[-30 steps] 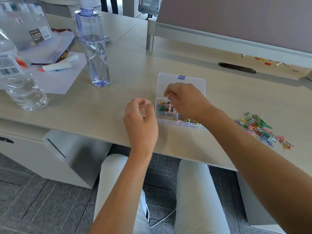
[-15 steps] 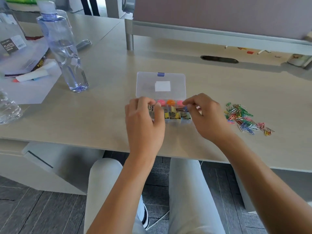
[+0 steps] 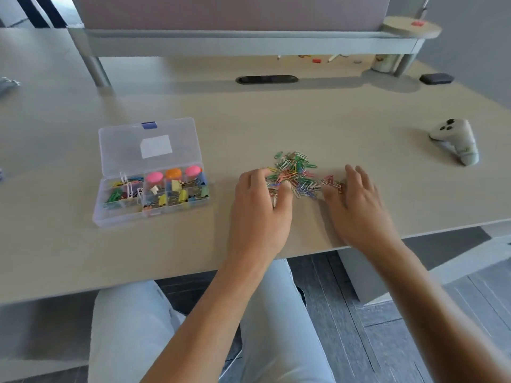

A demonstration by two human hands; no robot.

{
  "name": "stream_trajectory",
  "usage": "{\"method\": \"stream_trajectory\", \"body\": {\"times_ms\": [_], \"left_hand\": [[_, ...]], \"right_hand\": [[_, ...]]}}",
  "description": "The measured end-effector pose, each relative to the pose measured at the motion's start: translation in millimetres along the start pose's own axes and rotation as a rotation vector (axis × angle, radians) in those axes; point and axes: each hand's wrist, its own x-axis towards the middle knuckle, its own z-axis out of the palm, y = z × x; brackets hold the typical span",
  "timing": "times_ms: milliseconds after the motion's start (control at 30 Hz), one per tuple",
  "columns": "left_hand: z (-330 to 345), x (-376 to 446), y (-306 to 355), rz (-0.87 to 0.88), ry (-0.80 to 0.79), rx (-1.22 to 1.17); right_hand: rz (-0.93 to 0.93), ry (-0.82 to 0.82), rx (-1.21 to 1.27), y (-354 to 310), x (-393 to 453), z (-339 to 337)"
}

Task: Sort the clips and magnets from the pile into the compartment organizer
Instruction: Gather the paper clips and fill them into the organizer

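Note:
A clear compartment organizer (image 3: 125, 150) lies open on the desk at the left, its lid folded back. It holds paper clips, binder clips and three round magnets (image 3: 173, 173) in pink and orange. To its right lies the pile of coloured paper clips (image 3: 296, 170). My left hand (image 3: 258, 211) is at the pile's left edge, fingers and thumb curled round a few clips. My right hand (image 3: 356, 208) rests at the pile's right edge with spread fingers touching clips.
A white handheld controller (image 3: 456, 139) lies at the far right of the desk. A black cable slot (image 3: 266, 79) and a small black object (image 3: 436, 78) sit near the back divider. The desk's front edge runs just below my wrists.
Both hands have left the organizer and moved right to the paper clip pile. The view has swung right, so the bottles are out of frame.

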Motion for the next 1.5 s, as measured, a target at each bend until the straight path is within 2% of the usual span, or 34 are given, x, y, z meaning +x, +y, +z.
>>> {"method": "stream_trajectory", "body": {"times_ms": [167,300,400,500,633,667,733,833,933,1033,1133,1267,1367,1500], "left_hand": [[-3.7,-4.9,4.2,-0.162,0.201,-0.117],[-5.3,-4.8,3.2,-0.243,0.216,-0.208],[-7.3,-6.1,3.1,-0.248,0.245,-0.245],[-8.2,-5.6,1.0,-0.261,0.259,-0.247],[-4.3,-1.7,-4.4,-0.22,0.235,-0.204],[-2.9,0.2,-5.2,-0.197,0.223,-0.153],[0.9,4.9,-3.6,-0.155,0.162,-0.027],[9.9,13.1,3.5,-0.092,-0.036,0.203],[26.2,22.8,8.2,-0.066,-0.185,0.442],[51.0,31.1,11.4,0.011,-0.231,0.611],[72.2,33.9,18.2,0.078,-0.203,0.686],[76.8,42.8,26.1,0.222,-0.059,0.76],[78.3,55.0,28.0,0.318,-0.053,0.759],[84.2,69.9,28.5,0.339,-0.059,0.732]], "right_hand": [[-0.073,-0.138,-0.067,-21.5,30.0,12.6],[-0.205,-0.173,-0.042,-48.2,69.2,25.6],[-0.414,-0.194,-0.036,-57.2,83.0,32.1],[-0.61,-0.233,0.08,-48.6,80.5,28.6],[-0.721,-0.301,0.154,-25.2,65.5,21.6],[-0.716,-0.273,0.17,-20.4,60.5,19.8],[-0.654,-0.12,0.256,-10.1,51.4,13.5],[-0.403,0.109,0.442,4.8,38.9,-0.4],[-0.033,0.11,0.809,17.8,32.2,-12.3],[0.171,0.176,1.02,25.8,31.5,-24.3],[0.214,0.251,1.134,27.1,30.4,-29.6],[0.255,0.273,1.212,26.4,27.3,-32.2],[0.268,0.253,1.219,26.9,26.1,-34.0],[0.239,0.249,1.252,27.7,25.9,-34.0]]}}
